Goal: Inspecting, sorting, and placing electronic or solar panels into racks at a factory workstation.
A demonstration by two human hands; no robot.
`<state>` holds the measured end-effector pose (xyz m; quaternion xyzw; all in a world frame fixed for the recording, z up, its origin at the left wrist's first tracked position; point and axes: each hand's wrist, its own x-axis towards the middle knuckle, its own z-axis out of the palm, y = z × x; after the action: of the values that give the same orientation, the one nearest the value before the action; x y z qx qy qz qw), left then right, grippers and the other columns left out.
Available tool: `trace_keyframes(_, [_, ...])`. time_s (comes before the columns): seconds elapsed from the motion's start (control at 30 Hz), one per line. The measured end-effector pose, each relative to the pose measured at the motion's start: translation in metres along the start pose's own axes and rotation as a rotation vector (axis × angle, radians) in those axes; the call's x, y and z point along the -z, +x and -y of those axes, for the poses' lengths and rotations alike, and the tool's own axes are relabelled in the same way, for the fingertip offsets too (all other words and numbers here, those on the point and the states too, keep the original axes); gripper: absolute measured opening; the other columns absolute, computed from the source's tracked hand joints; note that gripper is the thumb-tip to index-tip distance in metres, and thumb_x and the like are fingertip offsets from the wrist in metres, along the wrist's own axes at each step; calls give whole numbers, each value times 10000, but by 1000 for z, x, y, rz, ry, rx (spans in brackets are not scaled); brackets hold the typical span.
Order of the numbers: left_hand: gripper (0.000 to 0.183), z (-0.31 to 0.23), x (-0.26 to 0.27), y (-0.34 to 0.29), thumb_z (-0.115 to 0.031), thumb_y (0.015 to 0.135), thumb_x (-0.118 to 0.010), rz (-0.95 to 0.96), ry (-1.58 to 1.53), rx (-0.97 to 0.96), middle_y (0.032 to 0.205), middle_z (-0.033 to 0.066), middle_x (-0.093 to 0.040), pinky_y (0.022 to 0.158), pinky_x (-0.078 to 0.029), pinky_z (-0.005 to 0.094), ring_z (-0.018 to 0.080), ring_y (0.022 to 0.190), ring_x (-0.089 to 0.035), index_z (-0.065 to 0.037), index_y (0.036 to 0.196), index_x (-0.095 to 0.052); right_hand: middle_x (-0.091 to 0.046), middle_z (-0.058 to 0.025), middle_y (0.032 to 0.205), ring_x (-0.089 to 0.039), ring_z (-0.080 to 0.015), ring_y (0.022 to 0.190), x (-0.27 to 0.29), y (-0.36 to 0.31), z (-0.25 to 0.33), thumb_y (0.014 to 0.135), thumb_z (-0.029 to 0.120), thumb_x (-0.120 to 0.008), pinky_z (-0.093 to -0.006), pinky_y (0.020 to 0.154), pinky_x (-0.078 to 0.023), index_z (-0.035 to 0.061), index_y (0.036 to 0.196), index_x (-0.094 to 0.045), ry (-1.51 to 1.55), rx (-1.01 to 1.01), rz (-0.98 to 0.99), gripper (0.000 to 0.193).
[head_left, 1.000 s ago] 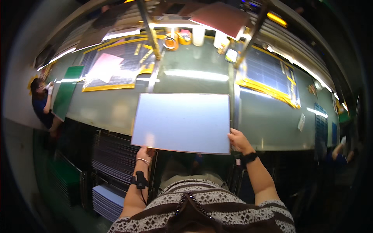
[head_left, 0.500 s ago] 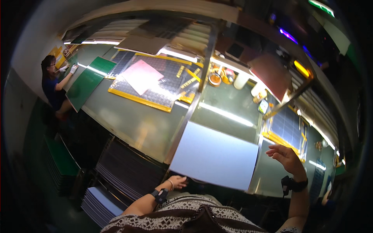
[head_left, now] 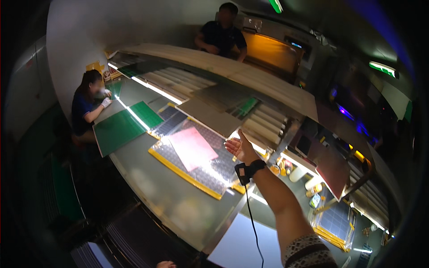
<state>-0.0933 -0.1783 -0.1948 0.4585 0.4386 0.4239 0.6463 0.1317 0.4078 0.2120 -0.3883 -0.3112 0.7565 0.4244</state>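
My right hand point(head_left: 241, 148) is raised over the workbench, palm turned up and fingers spread, holding nothing. A black band with a cable circles its wrist. Beyond the hand is the edge of the overhead shelf; to its left a pink sheet point(head_left: 196, 149) lies on a dark gridded mat point(head_left: 192, 174) with yellow edges. A pale blue panel point(head_left: 243, 243) rests on the bench below my right forearm, partly covered by it. Just a bit of my left hand point(head_left: 166, 264) shows at the lower edge, left of the panel; its fingers are mostly cut off.
At the far left a gloved co-worker point(head_left: 87, 105) sits by a green board point(head_left: 120, 129). Another person point(head_left: 222, 33) stands behind the shelf point(head_left: 205, 64). Jars and bottles point(head_left: 297, 174) stand right of my forearm, near a second gridded mat point(head_left: 333, 221). Stacked dark panels point(head_left: 143, 236) sit below the bench.
My right hand has moved from beside the pale blue panel to far forward and left. My left hand has dropped nearly out of view. The view has tilted up and left, showing another person.
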Motion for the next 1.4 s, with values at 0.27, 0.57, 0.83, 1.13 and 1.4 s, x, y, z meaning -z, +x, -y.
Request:
trace_keyframes(0.27, [196,-125,74,11,-155,831,-531,-906,-344,623,801,101,-609,525,-490,288,202,621,-598,-24,977,-518,-544,-84,1089,-523,-191,990,2,66,-25,839,77,-534,-287,877,-409,32,1082,-500,-459,463,85,249])
trace_keyframes(0.57, [687,-394,179,201,-537,816,-481,-738,-237,-33,1212,146,-465,744,-438,338,232,988,-521,-49,1275,-330,-487,-89,1193,-493,-197,1069,72,-95,-57,808,-26,-500,-297,922,-394,20,1220,-415,-107,154,220,424])
trace_keyframes(0.83, [1075,-481,135,337,-717,669,-488,-174,-442,14,1370,187,-257,932,-371,415,311,1178,-394,43,1339,-128,-533,-111,1107,-510,-202,1025,141,-249,-81,752,-49,-516,-303,905,-376,-45,1167,-448,-50,-175,202,421])
trace_keyframes(1.13, [868,-450,74,342,-645,732,-484,-279,-888,-107,1025,121,-546,790,-471,314,190,847,-563,-19,1296,-279,-559,-141,1088,-535,-205,998,166,-333,-120,774,1,-576,-298,895,-394,-66,1144,-470,-143,-461,224,390])
trace_keyframes(1.4, [678,-327,170,380,-516,770,-542,-819,-122,437,1082,135,-542,803,-424,352,241,908,-534,5,1190,-437,-409,-177,1265,-403,-270,1148,153,-368,-138,764,49,-620,-392,973,-315,-38,1287,-281,-187,-688,117,630])
